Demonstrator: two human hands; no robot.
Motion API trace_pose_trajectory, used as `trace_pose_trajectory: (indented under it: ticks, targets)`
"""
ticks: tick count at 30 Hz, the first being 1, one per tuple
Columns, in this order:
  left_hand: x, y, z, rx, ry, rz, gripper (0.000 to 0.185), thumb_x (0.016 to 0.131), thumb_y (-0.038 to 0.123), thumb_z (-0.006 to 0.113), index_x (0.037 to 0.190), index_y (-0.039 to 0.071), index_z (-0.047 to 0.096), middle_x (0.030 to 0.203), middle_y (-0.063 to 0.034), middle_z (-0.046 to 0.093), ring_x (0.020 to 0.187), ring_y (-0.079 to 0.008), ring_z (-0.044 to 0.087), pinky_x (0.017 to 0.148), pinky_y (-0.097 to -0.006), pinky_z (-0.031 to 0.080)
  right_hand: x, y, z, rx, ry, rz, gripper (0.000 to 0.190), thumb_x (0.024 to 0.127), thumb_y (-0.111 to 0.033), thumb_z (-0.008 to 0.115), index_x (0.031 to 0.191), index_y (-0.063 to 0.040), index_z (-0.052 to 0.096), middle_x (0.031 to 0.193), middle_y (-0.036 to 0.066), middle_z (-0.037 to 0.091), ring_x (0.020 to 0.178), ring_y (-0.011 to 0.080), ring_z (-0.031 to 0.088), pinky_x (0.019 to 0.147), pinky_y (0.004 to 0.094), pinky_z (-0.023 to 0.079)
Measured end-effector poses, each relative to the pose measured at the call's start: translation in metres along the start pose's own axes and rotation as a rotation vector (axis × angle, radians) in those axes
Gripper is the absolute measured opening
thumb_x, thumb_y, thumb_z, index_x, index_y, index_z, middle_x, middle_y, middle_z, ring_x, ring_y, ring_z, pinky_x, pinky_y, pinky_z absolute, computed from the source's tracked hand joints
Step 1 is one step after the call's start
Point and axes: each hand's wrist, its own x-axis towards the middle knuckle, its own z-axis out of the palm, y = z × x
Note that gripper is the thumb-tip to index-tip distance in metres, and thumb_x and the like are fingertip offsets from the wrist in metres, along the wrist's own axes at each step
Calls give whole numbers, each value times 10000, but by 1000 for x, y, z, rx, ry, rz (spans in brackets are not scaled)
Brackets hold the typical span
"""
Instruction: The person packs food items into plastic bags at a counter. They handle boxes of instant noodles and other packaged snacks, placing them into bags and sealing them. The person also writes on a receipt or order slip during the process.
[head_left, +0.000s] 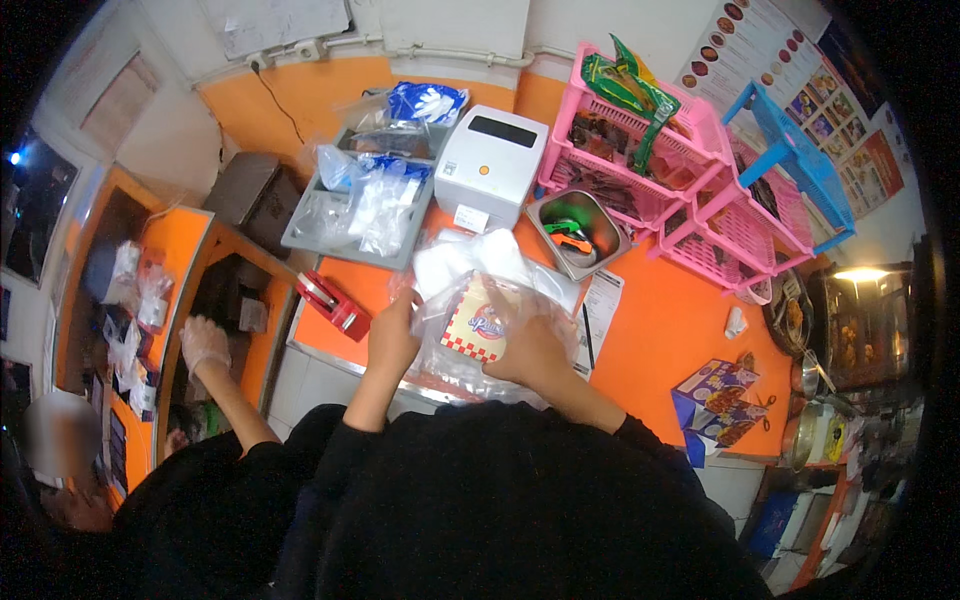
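A small cream cardboard box with a red checkered edge and printed writing lies before me, in or under a clear plastic bag. At the box's right side, my right hand has its fingers spread over the plastic and box. My left hand is at the bag's left edge, its fingers curled on the film. White plastic bags lie just beyond the box. Left of my left hand is a red tape dispenser. To the right, a pen rests on a printed paper slip.
A white label printer, a grey tray of packets and a metal container with cutters stand behind. Pink baskets are back right; blue printed cartons lie right. A co-worker's gloved hand is at left.
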Motion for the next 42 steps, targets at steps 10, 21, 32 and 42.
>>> trace_pose_trajectory:
  ticks: [10, 21, 32, 42]
  targets:
    - [-13, 56, -40, -193, -170, -33, 261, 734, -24, 568, 984, 33, 521, 709, -187, 601, 641, -348, 619, 592, -394, 472, 30, 0, 49, -99, -47, 3, 1094, 588, -357, 810, 1482, -312, 180, 1434, 222, 285, 1334, 407, 266, 1045, 653, 153]
    - [16, -22, -9, -106, 203, 7, 190, 758, 7, 563, 939, 59, 544, 718, -211, 638, 682, -395, 641, 610, -444, 495, 15, 22, 15, -25, -576, -265, 859, 731, -401, 740, 1447, -238, 296, 1311, 205, 491, 1253, 348, 427, 1042, 461, 329]
    - [4, 12, -73, -49, -182, 123, 194, 816, 168, 635, 885, -12, 618, 775, -146, 574, 747, -312, 593, 685, -366, 459, -38, 181, -17, -32, 75, 249, 449, 742, -202, 715, 1150, -48, 607, 1111, 130, 646, 1087, 296, 579, 943, 434, 431]
    - [-8, 12, -55, -719, -357, -42, 352, 904, 116, 596, 1224, -5, 515, 1084, -76, 608, 988, -128, 555, 848, -289, 455, -54, 190, 103, -88, 84, 264, 1090, 425, -553, 833, 1384, -216, 440, 1565, 91, 72, 1431, 341, 49, 1014, 734, 26]
